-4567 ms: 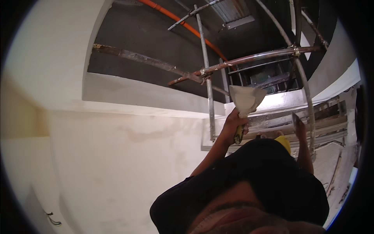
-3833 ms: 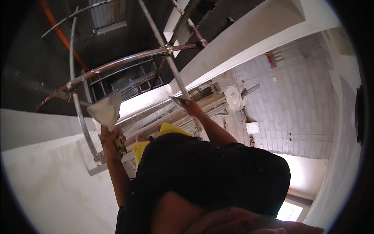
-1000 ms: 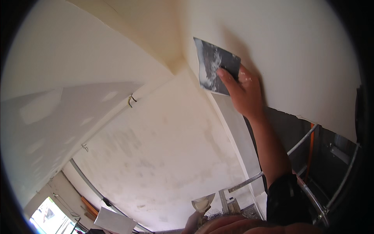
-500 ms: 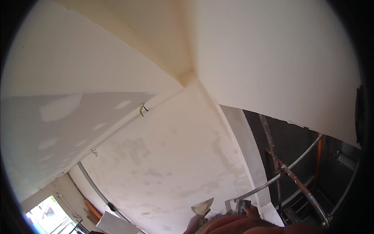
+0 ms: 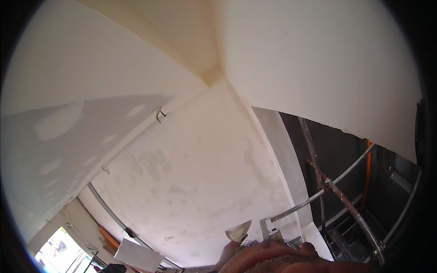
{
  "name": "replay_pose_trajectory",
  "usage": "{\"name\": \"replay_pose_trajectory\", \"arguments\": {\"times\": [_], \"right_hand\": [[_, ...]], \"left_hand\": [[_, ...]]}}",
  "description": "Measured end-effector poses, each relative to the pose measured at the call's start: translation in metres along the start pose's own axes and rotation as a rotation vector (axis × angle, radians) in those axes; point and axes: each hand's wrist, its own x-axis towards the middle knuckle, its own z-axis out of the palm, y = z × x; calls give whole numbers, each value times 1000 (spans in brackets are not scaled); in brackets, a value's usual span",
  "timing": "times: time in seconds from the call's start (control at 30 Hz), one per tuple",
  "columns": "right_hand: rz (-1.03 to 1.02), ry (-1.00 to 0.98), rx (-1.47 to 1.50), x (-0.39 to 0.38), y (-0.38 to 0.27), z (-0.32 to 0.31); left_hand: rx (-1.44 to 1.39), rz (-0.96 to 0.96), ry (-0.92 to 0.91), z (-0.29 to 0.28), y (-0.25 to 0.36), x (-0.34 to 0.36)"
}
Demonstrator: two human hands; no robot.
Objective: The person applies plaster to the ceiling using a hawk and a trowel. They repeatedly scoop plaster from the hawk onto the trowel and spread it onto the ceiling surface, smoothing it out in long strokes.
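At the bottom edge, my left hand point(image 5: 226, 253) is closed round a putty knife point(image 5: 238, 231). Its wide blade points up and carries white filler. Further right, only part of my right hand point(image 5: 308, 249) shows past skin and dark hair in the foreground. Near it a grey metal blade point(image 5: 276, 235) sticks up, half hidden; my right hand appears closed on it, though the fingers are mostly covered. Behind both hands rises a whitish plastered wall point(image 5: 195, 182) with grey smudges.
Scaffold tubes point(image 5: 346, 204) cross a dark opening at the right, near an orange pipe point(image 5: 368, 177). Loose wires point(image 5: 160, 114) poke out where wall meets sloping ceiling point(image 5: 114, 113). A white board point(image 5: 139, 255) and a bright window point(image 5: 63, 252) lie lower left.
The view has shifted, so the wall and ceiling sit higher. The grey blade by my right hand has moved left and is more hidden. My left hand still holds the putty knife.
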Motion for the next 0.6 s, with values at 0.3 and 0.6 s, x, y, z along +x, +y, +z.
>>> {"name": "replay_pose_trajectory", "arguments": {"times": [0.3,0.6], "right_hand": [[174,-58,30,-15,-90,-56],[-52,137,449,7,-128,-104]], "left_hand": [[44,2,41,-2,3,-5],[-363,-232,148,-94,-68,44]]}}
